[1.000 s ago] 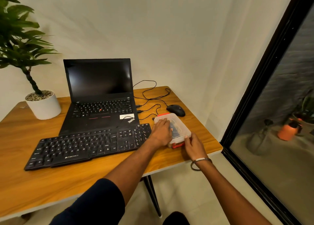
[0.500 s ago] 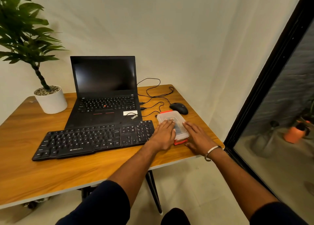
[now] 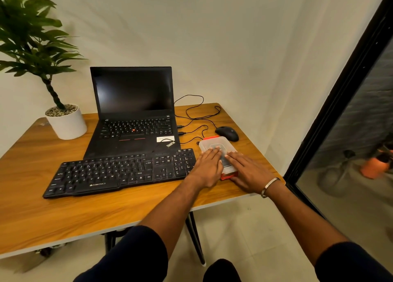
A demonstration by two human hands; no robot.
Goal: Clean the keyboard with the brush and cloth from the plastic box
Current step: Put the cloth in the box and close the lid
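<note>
the keyboard is lying untouched along the front of the wooden table, with the plastic box sitting just beside its right end, near the table's right edge. the left hand is lying flat on the box's clear lid with fingers straight and together, much as it was a moment ago, while the right hand — a second ago down at the box's near corner by the red clip — is now lying flat on the lid too, fingers stretched out, neither hand pinching anything. both palms pressing down reads as steadying or seating the lid, so the box is still closed and the cleaning is not yet begun. the brush and cloth are hard to make out — only a dim dark shape is showing through the lid, and the hands are covering most of it.
</note>
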